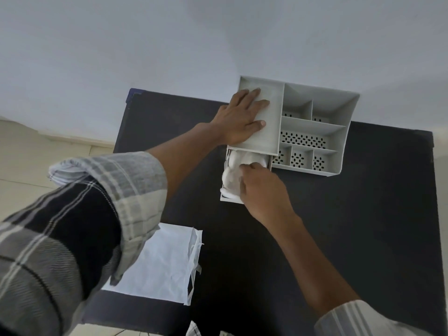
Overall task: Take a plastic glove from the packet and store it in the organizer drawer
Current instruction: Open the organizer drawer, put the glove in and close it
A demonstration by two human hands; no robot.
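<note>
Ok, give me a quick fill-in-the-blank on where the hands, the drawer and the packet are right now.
The left hand lies flat on top of the ____.
The right hand presses the crumpled glove into the open ____.
The flat white packet lies on the ____ table, near the left sleeve.
The organizer's perforated compartments hold ____.

Missing words: organizer; drawer; black; nothing

We are looking down at a black table [351,226] that is standing against a pale grey wall [145,44]. To its left, beige floor tiles [29,161] are showing, with a light skirting strip [72,139] running along the wall's foot. The table's far left corner is showing a blue edge [132,92].
</note>
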